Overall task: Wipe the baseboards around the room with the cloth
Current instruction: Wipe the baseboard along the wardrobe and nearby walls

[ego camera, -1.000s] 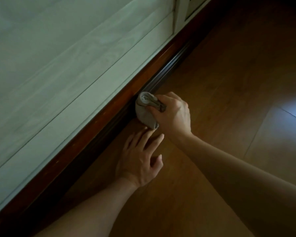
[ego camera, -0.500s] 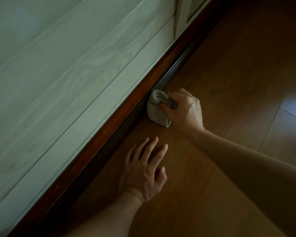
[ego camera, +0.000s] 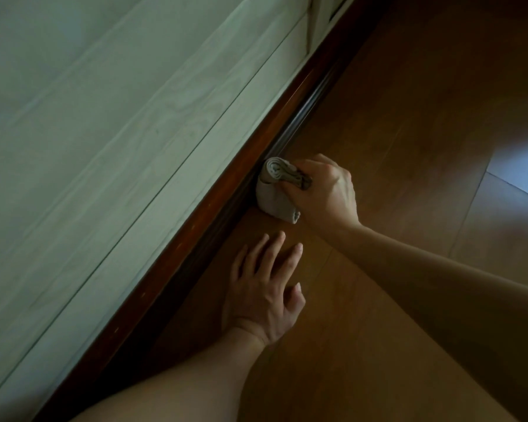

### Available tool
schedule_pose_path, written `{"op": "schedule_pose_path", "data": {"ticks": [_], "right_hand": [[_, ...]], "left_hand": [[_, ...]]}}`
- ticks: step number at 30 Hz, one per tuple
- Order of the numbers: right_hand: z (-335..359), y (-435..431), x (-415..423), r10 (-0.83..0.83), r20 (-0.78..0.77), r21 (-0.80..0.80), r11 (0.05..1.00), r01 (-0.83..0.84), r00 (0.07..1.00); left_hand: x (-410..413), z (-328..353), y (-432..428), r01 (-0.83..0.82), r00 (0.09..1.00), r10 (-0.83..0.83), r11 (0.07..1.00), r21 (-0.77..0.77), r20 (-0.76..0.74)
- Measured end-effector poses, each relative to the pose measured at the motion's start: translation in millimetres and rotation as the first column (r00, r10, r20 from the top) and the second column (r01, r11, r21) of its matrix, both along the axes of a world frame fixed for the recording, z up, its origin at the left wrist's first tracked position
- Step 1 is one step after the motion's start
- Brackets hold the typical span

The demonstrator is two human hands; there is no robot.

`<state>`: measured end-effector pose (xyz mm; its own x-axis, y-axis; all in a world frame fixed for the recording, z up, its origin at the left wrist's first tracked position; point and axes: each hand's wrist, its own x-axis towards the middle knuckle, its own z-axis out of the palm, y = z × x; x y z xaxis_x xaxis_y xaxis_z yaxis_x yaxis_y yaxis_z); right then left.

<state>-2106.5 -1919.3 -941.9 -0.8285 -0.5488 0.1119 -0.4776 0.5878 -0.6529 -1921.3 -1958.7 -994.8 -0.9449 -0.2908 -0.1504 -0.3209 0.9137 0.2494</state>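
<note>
A dark red-brown baseboard (ego camera: pixel 214 214) runs diagonally from bottom left to top right under a pale wood-grain panel. My right hand (ego camera: pixel 323 193) grips a folded grey cloth (ego camera: pixel 275 196) and holds it against the baseboard's face, near the floor. My left hand (ego camera: pixel 265 287) lies flat on the wooden floor just below the cloth, fingers spread and straight, holding nothing. Both forearms reach in from the bottom and right edges.
The pale wood-grain panel (ego camera: pixel 104 141) fills the left and top. A vertical seam between two panels (ego camera: pixel 310 32) shows at the top. Brown wooden floor (ego camera: pixel 409 117) spreads to the right, with a bright patch of light (ego camera: pixel 518 166) at the right edge.
My right hand has slid the cloth along the baseboard toward the upper right. My left hand has stayed flat on the floor, and the gap between the two hands has widened.
</note>
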Motion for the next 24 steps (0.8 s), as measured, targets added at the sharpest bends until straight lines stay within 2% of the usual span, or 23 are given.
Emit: {"op": "schedule_pose_path", "data": {"ticks": [5,10,19,21,24], "right_hand": [[0.5,-1.5,-5.6,0.006,0.011,0.032,0.999,-0.006,1.000],[1.2,-2.3,-60.6,-0.249,0.076,0.002,0.968,0.249,0.966],[-10.0,1.9,-47.4,-0.063,0.004,-0.060,0.996,0.063,0.998],[-11.3,2.6,-52.5,-0.069,-0.002,-0.072,0.995,0.069,0.998],[-9.8,2.1,-72.2,-0.168,0.043,-0.099,0.980,0.172,0.985]], "left_hand": [[0.0,-0.3,-0.6,-0.007,1.000,0.007,1.000,0.019,-0.002],[-0.8,-2.7,-0.5,-0.011,1.000,0.011,1.000,0.014,-0.016],[-1.4,-1.8,-1.5,-0.011,0.999,0.011,1.000,0.009,0.030],[-2.3,-1.3,-1.9,-0.052,0.998,0.051,0.998,0.023,0.044],[-3.2,-0.8,-1.4,-0.095,0.993,0.094,0.995,0.016,0.071]]}}
